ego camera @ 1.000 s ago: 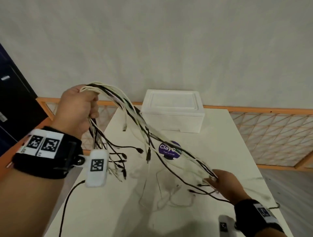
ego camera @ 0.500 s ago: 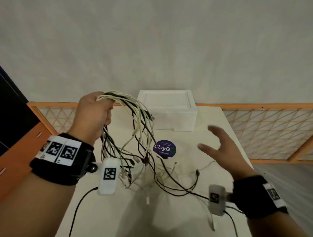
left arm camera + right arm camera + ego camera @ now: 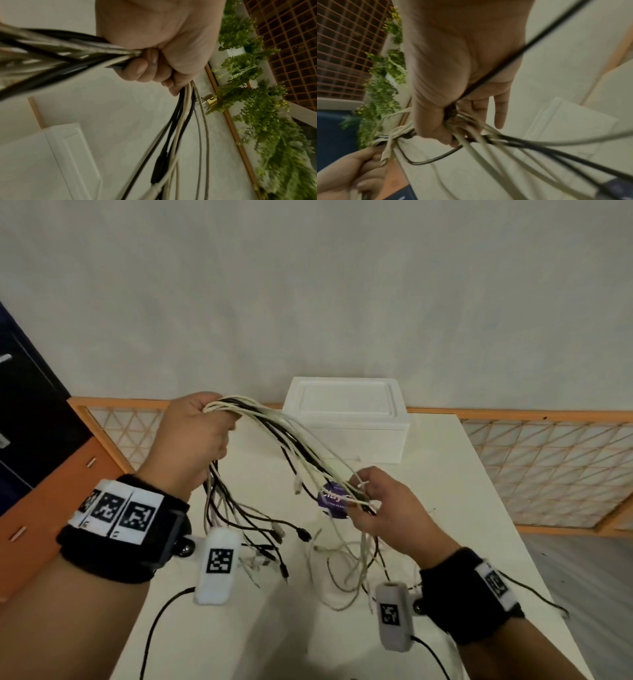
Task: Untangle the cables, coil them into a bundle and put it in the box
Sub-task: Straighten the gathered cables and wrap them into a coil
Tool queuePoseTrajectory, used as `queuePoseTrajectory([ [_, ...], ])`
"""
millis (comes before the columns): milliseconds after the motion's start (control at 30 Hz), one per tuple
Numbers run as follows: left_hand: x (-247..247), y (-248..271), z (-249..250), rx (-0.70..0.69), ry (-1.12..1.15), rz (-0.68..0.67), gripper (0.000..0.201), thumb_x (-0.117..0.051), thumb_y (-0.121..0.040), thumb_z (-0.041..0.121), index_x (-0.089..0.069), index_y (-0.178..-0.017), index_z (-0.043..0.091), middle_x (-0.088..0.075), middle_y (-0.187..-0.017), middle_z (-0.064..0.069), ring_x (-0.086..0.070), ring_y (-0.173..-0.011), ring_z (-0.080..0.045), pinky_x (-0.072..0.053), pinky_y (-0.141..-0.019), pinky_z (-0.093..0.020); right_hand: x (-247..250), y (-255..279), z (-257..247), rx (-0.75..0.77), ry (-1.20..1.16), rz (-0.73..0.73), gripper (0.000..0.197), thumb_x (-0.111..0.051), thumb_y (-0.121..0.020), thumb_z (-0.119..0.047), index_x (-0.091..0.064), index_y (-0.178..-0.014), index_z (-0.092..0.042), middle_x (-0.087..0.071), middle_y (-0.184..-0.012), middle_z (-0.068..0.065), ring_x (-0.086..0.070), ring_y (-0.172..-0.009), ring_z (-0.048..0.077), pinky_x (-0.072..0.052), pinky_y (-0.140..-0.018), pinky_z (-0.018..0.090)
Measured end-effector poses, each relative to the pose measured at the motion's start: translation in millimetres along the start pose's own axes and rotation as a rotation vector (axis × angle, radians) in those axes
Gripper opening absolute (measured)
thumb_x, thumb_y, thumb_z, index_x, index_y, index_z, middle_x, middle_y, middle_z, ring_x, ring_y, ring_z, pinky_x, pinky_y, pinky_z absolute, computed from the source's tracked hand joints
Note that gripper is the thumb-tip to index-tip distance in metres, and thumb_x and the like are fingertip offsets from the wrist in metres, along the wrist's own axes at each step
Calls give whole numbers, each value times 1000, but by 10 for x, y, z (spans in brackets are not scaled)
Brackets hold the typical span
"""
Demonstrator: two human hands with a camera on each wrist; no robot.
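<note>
Above table [image 3: 445, 508], both hands [image 3: 191, 440] grip cables [image 3: 291, 436].

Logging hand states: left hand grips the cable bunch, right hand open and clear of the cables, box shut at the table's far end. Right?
Not quite: the right hand pinches the cables too, per the head view. The rest stands.

Cables [image 3: 294, 446] strung between left hand [image 3: 191, 440] and right hand [image 3: 387, 505], above table [image 3: 479, 508]; box [image 3: 346, 419] behind, at table's far edge.
</note>
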State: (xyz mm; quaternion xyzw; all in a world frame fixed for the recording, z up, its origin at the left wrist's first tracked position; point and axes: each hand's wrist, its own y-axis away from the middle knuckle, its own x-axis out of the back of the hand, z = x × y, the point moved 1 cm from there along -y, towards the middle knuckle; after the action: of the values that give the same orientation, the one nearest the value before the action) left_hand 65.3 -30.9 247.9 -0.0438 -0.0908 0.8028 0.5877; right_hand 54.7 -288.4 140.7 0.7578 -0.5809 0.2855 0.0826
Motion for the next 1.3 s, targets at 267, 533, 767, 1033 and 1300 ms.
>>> queuePoseTrajectory([
  [267, 76, -110, -63, 3, -12, 41, 15, -52, -74, 1, -50, -63, 11, -38, -44, 3, -24, -34, -8, -15, -41, -17, 149, 464, 891, -153, 206, 23, 46, -63, -68, -1, -44, -85, -40, -54, -81, -11, -53, -73, 5, -41, -66, 19],
  [533, 315, -387, 43, 32, 115, 172, 29, -42, -82, -1, -45, -61, 18, -39, -43, 7, -25, -31, -7, -19, -39, -12, 681, 1024, 1995, -622, 852, 65, 16, -48, -80, -12, -48, -75, -27, -67, -89, 0, -62, -85, 26, -44, -65, 32],
  [767, -77, -213, -132, 79, 60, 62, 28, -46, -82, -3, -43, -60, 14, -34, -39, 8, -23, -32, -7, -16, -40, -16, 790, 433, 1319, -528, 471, -141, 104, -89, -52, -41, -36, -140, -25, -45, -136, 5, -42, -127, 23, -33, -108, 40],
  [1033, -290, -91, -34, 47, 100, 41, 30, -42, -79, -7, -41, -57, 13, -29, -38, 7, -21, -32, -8, -15, -40, -16, -330, -169, 262, -77, 144, 7, 26, -72, -72, -19, -57, -93, -21, -59, -84, -7, -56, -77, 14, -41, -68, 23],
  [1300, 172, -229, 151, 8, 177, 177, 30, -42, -86, -3, -41, -62, 15, -37, -39, 9, -25, -30, -7, -20, -36, -13, -467, 389, 1361, -437, 856, -285, 25, -41, -89, -34, -62, -99, -25, -67, -100, 0, -61, -100, 23, -40, -85, 33],
])
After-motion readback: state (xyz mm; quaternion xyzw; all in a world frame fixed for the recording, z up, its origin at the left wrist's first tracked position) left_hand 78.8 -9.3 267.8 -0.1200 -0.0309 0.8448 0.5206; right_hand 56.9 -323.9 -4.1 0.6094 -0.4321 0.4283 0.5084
